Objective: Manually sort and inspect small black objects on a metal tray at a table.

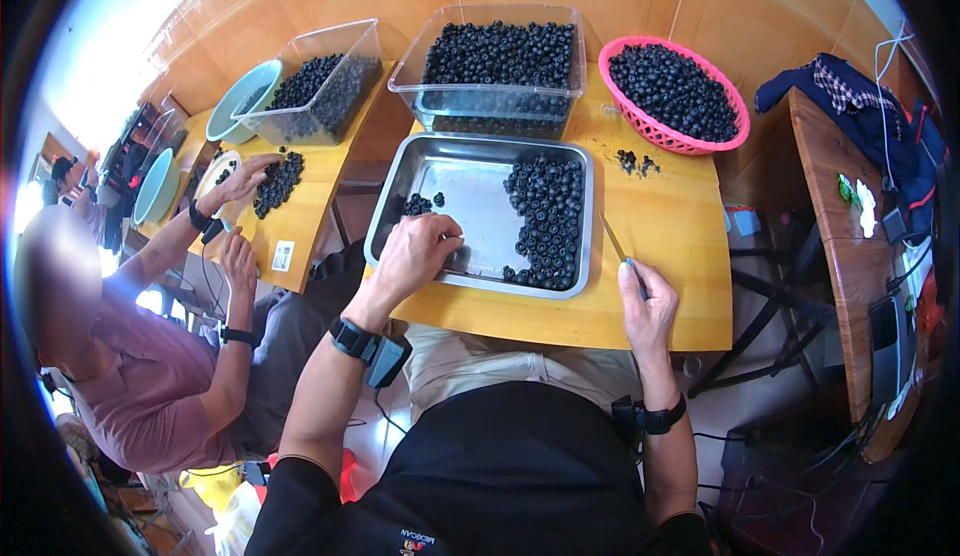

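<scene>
A shallow steel tray (pixel 465 191) lies in front of me on the yellow wooden table. Dark blueberries (pixel 548 221) are heaped along its right side, and a small cluster (pixel 418 204) sits at its left. My left hand (pixel 415 251) is over the tray's near left part with thumb and fingers drawn together; whatever they may hold is hidden. To the right of the tray, my right hand (pixel 648 306) grips a thin, pointed metal tool (pixel 613 236), its tip directed away from me. Whether it is a slim knife or tweezers cannot be made out.
Behind the tray stands a clear bin (pixel 487 87) of blueberries; a pink basket (pixel 668 140) of them is to its right. Loose dark bits (pixel 637 163) lie below the basket. At left, a co-worker (pixel 150 356) handles blueberries at another table. A brown side table (pixel 840 256) stands at right.
</scene>
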A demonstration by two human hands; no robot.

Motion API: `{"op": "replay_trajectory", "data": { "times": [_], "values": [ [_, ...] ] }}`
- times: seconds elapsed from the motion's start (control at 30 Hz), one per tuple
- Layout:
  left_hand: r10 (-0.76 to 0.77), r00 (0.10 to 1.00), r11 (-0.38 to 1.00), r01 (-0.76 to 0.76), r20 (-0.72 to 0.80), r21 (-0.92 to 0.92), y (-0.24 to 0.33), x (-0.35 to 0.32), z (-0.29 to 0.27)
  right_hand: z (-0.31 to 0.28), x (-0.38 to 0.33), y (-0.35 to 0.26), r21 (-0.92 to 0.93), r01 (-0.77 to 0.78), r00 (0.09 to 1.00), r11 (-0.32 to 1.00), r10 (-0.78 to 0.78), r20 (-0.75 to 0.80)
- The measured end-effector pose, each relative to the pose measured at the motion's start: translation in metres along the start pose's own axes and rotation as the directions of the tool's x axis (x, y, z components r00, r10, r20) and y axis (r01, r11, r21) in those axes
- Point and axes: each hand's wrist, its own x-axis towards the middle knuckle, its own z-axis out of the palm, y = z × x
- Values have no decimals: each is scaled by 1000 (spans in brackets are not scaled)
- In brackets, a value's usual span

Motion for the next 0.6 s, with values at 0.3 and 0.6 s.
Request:
{"op": "replay_trajectory", "data": {
  "times": [0.3,0.6],
  "values": [
    [146,985,987,-139,-87,78,10,2,7,0,-2,-1,-12,-12,1000,1000,12,11],
    [2,915,990,56,404,-131,24,22,26,0,-3,-3,-24,-25,999,999,26,41]
  ]
}}
